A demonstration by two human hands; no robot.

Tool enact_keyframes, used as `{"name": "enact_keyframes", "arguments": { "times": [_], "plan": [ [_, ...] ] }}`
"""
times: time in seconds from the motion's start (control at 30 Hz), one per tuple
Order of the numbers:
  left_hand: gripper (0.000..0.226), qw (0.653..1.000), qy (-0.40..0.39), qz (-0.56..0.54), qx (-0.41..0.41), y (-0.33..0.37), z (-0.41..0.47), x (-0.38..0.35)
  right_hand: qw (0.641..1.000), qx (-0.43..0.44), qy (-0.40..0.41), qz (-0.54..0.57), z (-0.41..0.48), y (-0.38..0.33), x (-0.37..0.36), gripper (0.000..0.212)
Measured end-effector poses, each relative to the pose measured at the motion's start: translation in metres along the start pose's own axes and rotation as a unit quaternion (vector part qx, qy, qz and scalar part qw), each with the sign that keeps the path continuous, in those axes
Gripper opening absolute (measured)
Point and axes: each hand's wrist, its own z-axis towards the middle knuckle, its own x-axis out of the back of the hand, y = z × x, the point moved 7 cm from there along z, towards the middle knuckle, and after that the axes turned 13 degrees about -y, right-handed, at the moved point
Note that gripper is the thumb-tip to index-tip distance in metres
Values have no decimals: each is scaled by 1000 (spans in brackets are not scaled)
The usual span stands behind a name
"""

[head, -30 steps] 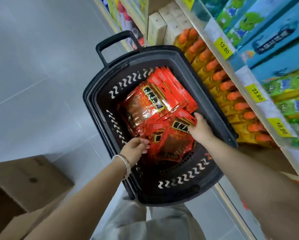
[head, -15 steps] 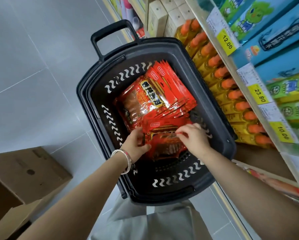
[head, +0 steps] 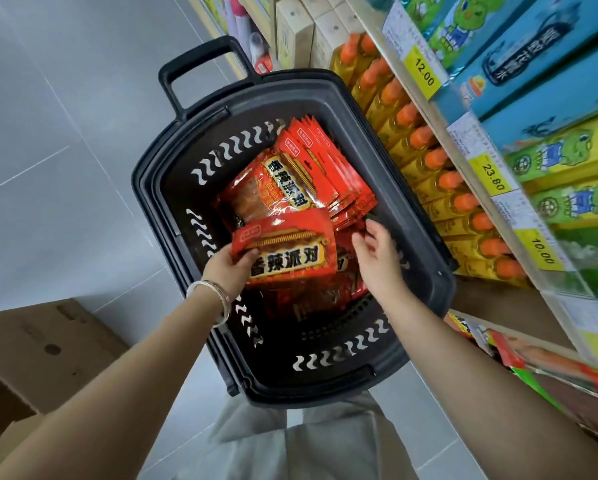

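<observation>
A black shopping basket with a pull handle stands on the floor in front of me. Inside lie several red snack packets, stacked toward the far end. My left hand, a bracelet on its wrist, pinches the left corner of one red packet lifted above the others. My right hand hovers just to the right of that packet with fingers loosely spread, holding nothing.
A store shelf runs along the right, with orange-capped yellow bottles below and blue and green boxes above yellow price tags. Cardboard boxes sit at the lower left on the grey tile floor.
My left hand has lifted one red packet out of the pile, turning its printed face up. My right hand has let go of the packets and drawn slightly to the right.
</observation>
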Motion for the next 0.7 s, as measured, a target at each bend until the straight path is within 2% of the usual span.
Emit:
{"name": "enact_keyframes", "arguments": {
  "times": [0.07, 0.13, 0.2, 0.33, 0.37, 0.47, 0.53, 0.7],
  "plan": [
    [15, 999, 40, -14, -11, 3, 7, 5, 994, -105, 2, 42, 13, 49, -9, 42],
    [8, 997, 71, -30, -15, 4, 17, 7, 977, -210, -31, 33, 20, 94, -25, 38],
    [6, 996, 80, -44, -1, -2, 27, 4, 963, -263, -58, 16, 29, 118, -40, 44],
    [10, 994, 99, -38, 26, -21, 36, 1, 960, -274, -57, -8, 57, 128, -57, 75],
    [10, 994, 103, -36, 25, -24, 35, 1, 962, -270, -43, -7, 58, 128, -57, 71],
    [7, 994, 96, -49, 15, -22, 33, -2, 971, -229, -12, -71, 51, 124, -47, 37],
    [5, 995, 78, -67, 6, -18, 27, -4, 973, -203, -2, -112, 38, 115, -40, 31],
    [8, 994, 53, -91, -30, 6, -11, 0, 988, -110, 38, -103, -9, 69, -26, 26]
  ]
}}
